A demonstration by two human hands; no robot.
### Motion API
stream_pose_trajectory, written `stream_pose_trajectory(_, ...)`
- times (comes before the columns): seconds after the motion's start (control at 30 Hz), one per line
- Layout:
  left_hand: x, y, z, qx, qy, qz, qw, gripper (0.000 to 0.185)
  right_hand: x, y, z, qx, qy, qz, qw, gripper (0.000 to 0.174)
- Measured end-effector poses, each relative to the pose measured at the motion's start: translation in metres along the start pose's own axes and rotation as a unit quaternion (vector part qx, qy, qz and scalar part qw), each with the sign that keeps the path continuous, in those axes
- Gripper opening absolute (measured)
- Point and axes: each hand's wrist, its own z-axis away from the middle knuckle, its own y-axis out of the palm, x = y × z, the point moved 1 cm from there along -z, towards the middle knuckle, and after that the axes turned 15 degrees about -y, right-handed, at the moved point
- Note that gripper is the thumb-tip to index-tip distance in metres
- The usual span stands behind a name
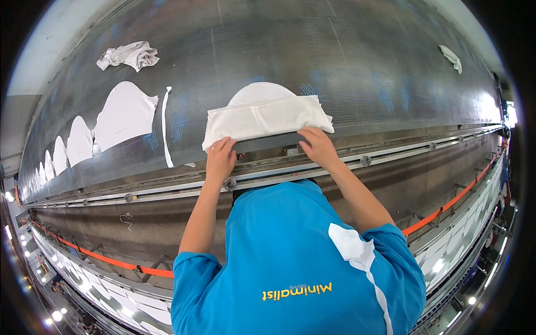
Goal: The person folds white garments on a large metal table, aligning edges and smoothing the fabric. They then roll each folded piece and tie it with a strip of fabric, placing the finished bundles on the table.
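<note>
A stack of white fabric pieces (264, 119), partly folded over, lies on the dark table in front of me. A rounded fabric panel (264, 93) shows beyond its far edge. My left hand (220, 159) touches the near left edge of the stack with its fingertips, the thumb apart from the fingers. At the near right corner, the fingers of my right hand (319, 146) rest against the cloth and are spread. Neither hand visibly pinches the fabric. What lies under the folded layer is hidden.
Rounded white panels (125, 115) run in a row along the dark table (268, 50) to the left. A narrow white strip (166, 125) lies beside them. Crumpled cloth (130, 55) sits farther back, and a small cloth bundle (451, 58) far right. A metal rail (398, 155) borders the near edge.
</note>
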Motion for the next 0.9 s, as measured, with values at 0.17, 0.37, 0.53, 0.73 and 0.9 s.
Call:
stream_pose_trajectory(0.17, 0.006, 0.007, -0.027, -0.021, 0.028, -0.094, 0.995, 0.032, -0.019, 0.009, -0.029, 0.028, -0.079, 0.18, 0.98, 0.035)
stream_pose_trajectory(0.37, 0.014, -0.017, -0.042, 0.032, 0.041, -0.056, 0.997, 0.019, -0.038, -0.022, -0.037, 0.055, -0.086, 0.089, 0.991, 0.027)
stream_pose_trajectory(0.53, 0.014, -0.043, -0.017, 0.156, 0.073, -0.072, 0.982, 0.02, -0.018, -0.043, -0.015, 0.14, -0.091, 0.015, 0.986, 0.019)
stream_pose_trajectory(0.73, 0.022, -0.04, -0.056, 0.193, 0.025, -0.009, 0.981, 0.026, -0.033, -0.047, -0.045, 0.165, 0.006, -0.088, 0.982, 0.021)
stream_pose_trajectory(0.9, 0.023, -0.036, -0.116, 0.116, -0.049, -0.026, 0.992, 0.029, -0.064, -0.039, -0.091, 0.141, 0.072, -0.008, 0.987, 0.022)
